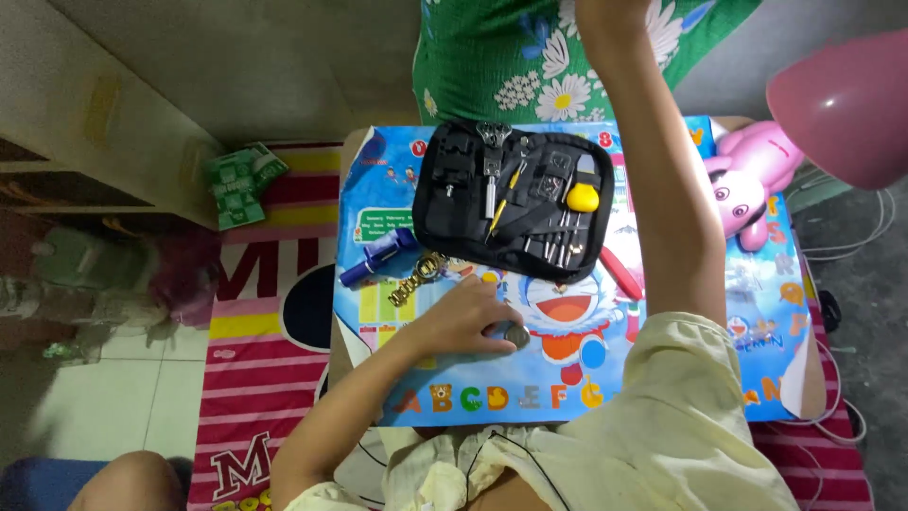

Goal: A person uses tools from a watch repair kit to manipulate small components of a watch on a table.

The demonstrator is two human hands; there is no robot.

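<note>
A colourful cartoon mat (757, 322) covers the tabletop, with an open black tool case (515, 199) at its far side. The left hand (463, 322) rests mid-mat — fingers (492, 331) pinching a small round watch case (516, 335). A gold watch band (416, 276) lies just beyond. The right hand reaches up out of view.

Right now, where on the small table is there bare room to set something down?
The mat's right part, between the raised arm and the right edge, lies bare, as does the letter strip along the near edge. It is crowded at the far side: black tool case, blue tool, gold watch band, and left hand on a round metal piece.
</note>
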